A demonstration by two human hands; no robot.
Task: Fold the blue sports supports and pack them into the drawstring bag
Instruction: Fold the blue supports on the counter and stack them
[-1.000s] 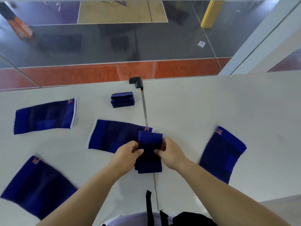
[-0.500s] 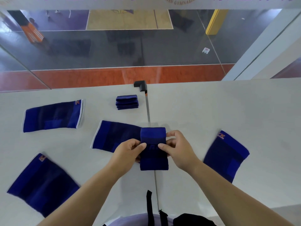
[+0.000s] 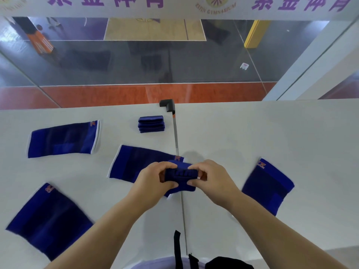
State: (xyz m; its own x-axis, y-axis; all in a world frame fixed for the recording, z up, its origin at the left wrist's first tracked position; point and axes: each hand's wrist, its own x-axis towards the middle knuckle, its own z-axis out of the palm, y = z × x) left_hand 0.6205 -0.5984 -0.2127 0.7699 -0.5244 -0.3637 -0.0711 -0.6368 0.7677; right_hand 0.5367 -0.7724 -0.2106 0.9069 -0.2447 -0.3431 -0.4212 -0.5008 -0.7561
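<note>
A: Since a second ago the support in hand has gone from a long doubled strip to a short thick bundle, folded over once more

B: How is it held?

A: Both hands are at the centre of the frame. My left hand (image 3: 155, 180) pinches the left end of the folded support (image 3: 180, 176), thumb below and fingers curled over the top, and my right hand (image 3: 211, 177) pinches the right end the same way

B: What's finished?

A: One folded stack (image 3: 151, 123) sits at upper centre, near the far edge of the table (image 3: 252, 136)

B: And left?

A: Four lie flat: one at upper left (image 3: 63, 139), one at lower left (image 3: 48, 220), one just behind my hands (image 3: 136, 162), one at right (image 3: 268, 186). A black bag (image 3: 227, 263) at the bottom edge looks like the drawstring bag, and I judge nothing is packed yet, so well under half is done
</note>
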